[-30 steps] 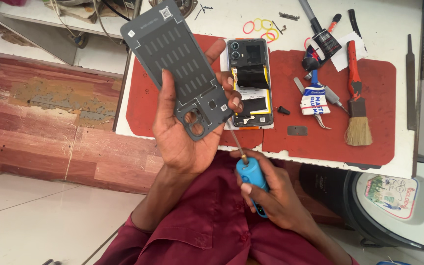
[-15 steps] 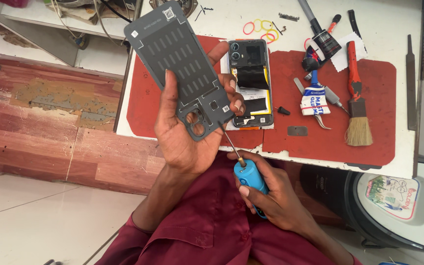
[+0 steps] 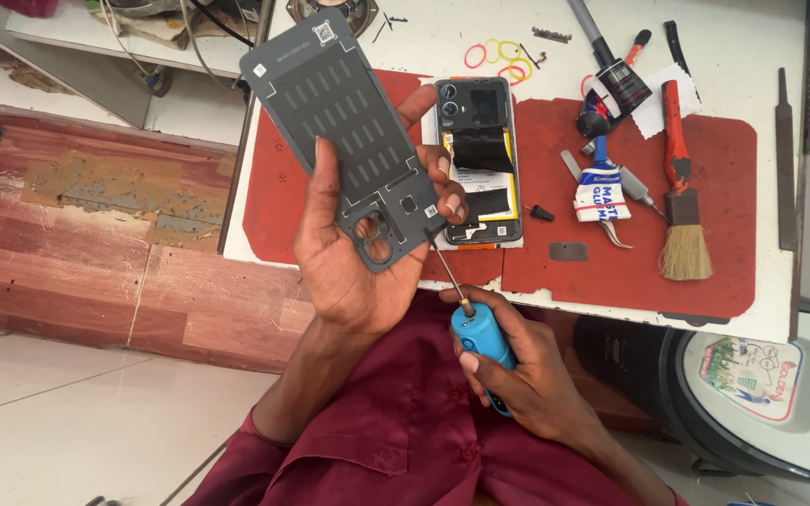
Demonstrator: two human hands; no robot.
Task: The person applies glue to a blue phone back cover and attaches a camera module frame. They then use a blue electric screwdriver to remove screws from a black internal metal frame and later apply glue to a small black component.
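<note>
A view from above of a person in a dark red shirt sitting at a white workbench (image 3: 761,37) covered in part by a red mat (image 3: 724,215). The left hand (image 3: 349,262) holds up a grey phone back cover (image 3: 349,141), inner face toward the camera. The thumb runs along its left edge and the fingers wrap the right edge, a firm grip that keeps the thin panel tilted and steady in the air, above the bench edge and close to the chest. The cover is flat, matte, hard plastic, rectangular with rounded corners, marked by rows of short dark strips and pierced by round camera holes near its lower end.

The right hand (image 3: 517,365) is closed around a screwdriver (image 3: 475,323) with a chunky blue handle. Its thin metal shaft points up and left, and the tip meets the lower right corner of the cover, as if working at a spot there.

Just behind the cover, the opened phone (image 3: 485,178) lies flat on the mat, its insides showing black and yellow parts. To the right lie a small black bit (image 3: 541,214), a glue tube (image 3: 600,192), a red-handled brush (image 3: 682,215) with pale bristles, and, near the far edge, loose rubber bands (image 3: 494,52) in yellow and red.
</note>
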